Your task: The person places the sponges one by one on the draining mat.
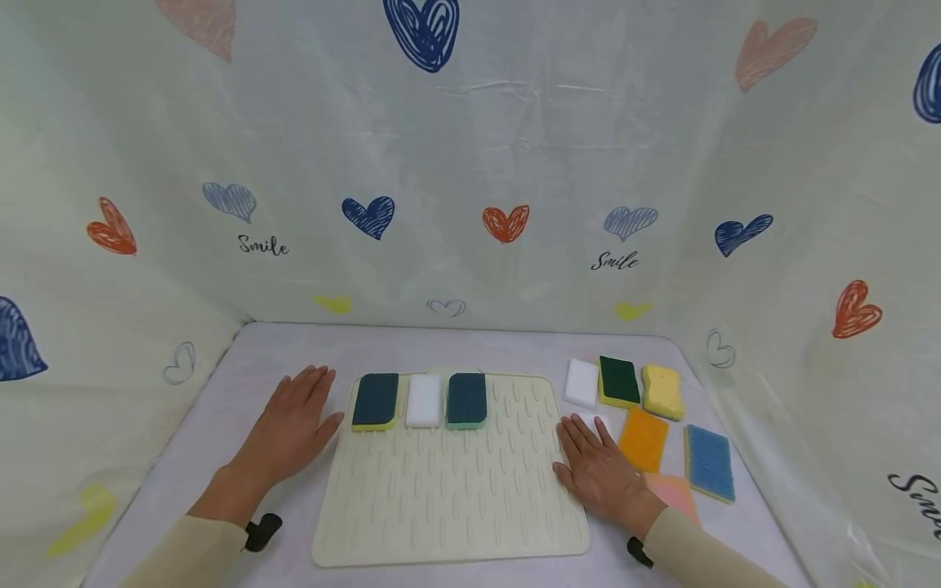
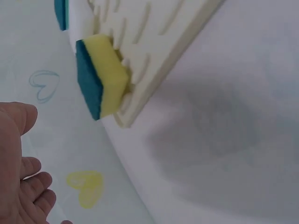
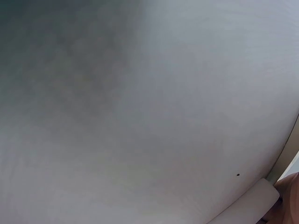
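A cream ridged mat (image 1: 448,490) lies between the hands. Along its far edge sit a dark-topped yellow sponge (image 1: 376,400), a white sponge (image 1: 423,401) and a dark-topped green sponge (image 1: 466,400). To the left of the mat is my left hand (image 1: 290,425), fingers straight and holding nothing; the yellow-bodied sponge (image 2: 110,74) shows beyond its thumb in the left wrist view. My right hand (image 1: 597,474) reaches flat to the mat's right edge, fingers extended. A white block (image 3: 247,205) appears right beside its fingers in the right wrist view, partly hidden in the head view.
Right of the mat lie a white sponge (image 1: 581,383), a green-topped sponge (image 1: 619,380), a yellow sponge (image 1: 663,392), an orange sponge (image 1: 644,439), a blue sponge (image 1: 709,462) and a pink sponge (image 1: 675,494) partly under the right wrist. A heart-print curtain (image 1: 544,269) surrounds the table.
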Demonstrator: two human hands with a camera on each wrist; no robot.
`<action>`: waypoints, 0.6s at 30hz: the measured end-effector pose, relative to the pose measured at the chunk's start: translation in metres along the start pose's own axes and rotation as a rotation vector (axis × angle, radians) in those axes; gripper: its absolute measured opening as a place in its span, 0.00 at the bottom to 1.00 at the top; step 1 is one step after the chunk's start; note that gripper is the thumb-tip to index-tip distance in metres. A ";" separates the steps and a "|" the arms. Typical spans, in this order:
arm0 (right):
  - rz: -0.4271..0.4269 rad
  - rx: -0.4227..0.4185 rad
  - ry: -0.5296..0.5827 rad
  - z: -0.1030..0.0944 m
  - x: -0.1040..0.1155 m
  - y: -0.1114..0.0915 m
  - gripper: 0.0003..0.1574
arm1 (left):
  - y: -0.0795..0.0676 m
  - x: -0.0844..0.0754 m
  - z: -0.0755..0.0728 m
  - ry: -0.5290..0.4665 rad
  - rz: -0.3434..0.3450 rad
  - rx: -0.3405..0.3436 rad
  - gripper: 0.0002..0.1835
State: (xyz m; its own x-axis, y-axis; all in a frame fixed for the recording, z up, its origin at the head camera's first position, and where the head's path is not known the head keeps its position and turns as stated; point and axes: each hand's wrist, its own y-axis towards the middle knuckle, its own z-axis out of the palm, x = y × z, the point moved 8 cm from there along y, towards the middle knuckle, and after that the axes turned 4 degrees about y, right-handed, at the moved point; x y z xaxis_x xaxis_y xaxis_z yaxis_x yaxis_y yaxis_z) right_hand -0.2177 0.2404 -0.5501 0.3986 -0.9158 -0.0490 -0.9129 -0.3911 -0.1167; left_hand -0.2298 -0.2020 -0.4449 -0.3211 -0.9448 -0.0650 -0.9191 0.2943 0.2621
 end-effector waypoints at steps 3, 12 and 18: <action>0.003 0.001 0.013 -0.001 0.000 0.000 0.47 | -0.012 0.002 0.013 0.008 0.000 0.044 0.38; 0.005 0.015 0.011 0.000 0.000 0.000 0.47 | -0.040 0.006 0.059 0.072 -0.002 0.210 0.38; 0.002 0.010 0.010 0.000 0.000 0.000 0.47 | -0.046 0.005 0.072 0.078 0.003 0.275 0.37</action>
State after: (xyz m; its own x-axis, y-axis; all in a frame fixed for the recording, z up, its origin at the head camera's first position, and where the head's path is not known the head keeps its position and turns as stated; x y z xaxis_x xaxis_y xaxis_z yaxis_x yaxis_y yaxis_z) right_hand -0.2181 0.2400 -0.5502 0.3956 -0.9176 -0.0391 -0.9129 -0.3882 -0.1260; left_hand -0.2051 -0.2097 -0.5265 -0.3152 -0.9489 0.0124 -0.9490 0.3151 -0.0096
